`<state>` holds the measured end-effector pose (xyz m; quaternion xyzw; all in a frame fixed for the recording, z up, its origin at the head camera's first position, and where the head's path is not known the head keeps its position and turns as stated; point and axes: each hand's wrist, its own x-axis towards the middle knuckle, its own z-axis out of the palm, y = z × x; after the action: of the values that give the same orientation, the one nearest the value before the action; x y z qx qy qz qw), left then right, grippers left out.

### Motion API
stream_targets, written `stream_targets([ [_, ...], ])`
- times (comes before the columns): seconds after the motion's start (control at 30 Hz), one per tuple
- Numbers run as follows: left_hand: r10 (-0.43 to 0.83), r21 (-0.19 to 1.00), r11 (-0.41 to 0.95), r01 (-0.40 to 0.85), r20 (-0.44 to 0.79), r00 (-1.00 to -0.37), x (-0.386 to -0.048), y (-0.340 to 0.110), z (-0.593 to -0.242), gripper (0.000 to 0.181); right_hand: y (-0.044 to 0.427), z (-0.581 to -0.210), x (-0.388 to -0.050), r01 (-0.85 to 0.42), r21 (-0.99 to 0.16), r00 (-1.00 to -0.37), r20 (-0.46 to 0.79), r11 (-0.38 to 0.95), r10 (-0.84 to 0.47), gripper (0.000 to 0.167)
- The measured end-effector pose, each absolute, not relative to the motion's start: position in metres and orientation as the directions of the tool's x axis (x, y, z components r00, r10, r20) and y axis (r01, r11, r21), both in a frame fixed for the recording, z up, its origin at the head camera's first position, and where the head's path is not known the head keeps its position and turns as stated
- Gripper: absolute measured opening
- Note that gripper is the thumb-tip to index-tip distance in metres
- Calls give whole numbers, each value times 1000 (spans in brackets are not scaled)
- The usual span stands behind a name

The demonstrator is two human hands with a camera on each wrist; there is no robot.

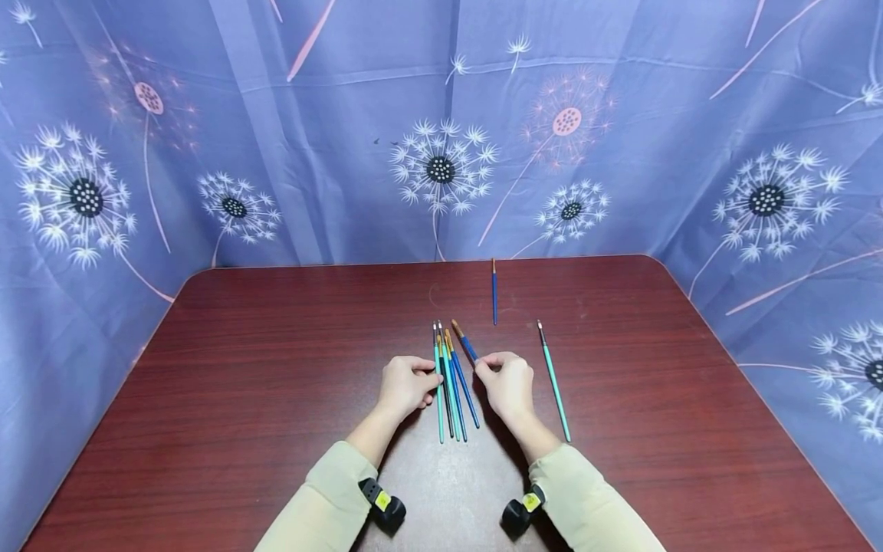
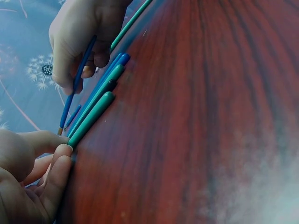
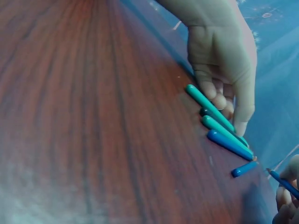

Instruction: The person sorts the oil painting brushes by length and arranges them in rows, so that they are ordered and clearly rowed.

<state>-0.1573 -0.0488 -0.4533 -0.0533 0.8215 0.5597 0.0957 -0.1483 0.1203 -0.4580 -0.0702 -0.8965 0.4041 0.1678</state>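
The head view is bright and quite evenly lit, and the paintbrushes look sharp enough there. The source of the light cannot be seen. On the near middle part of the table there is a pale glare, and soft dark shadows lie along the inner sides of both forearms. The two wrist views are dimmer, bluish and softer in detail. In them, a whitish, hazy reflection covers some of the near wood, and the far curtain looks slightly blurred.

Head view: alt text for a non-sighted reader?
The right hand holds a blue paintbrush beside a cluster of teal, black and blue brushes; the left hand pinches its leftmost teal brush. A lone blue brush and a lone teal brush lie apart on the reddish table.
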Motion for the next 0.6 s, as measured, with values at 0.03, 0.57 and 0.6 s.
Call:
stream_targets([
  [0.03,20,909,368,-194,-216,-976,-157,-49,-453,27,121,-458,-149,-4,-760,-934,235,650,269,10],
  [0.57,23,909,363,-203,-227,-974,-158,-49,-456,26,133,-453,-152,180,-983,-951,-163,41,263,19],
  [0.6,24,910,364,-198,-222,-975,-158,-49,-456,27,134,-452,-152,189,-982,-950,-180,11,257,20],
])
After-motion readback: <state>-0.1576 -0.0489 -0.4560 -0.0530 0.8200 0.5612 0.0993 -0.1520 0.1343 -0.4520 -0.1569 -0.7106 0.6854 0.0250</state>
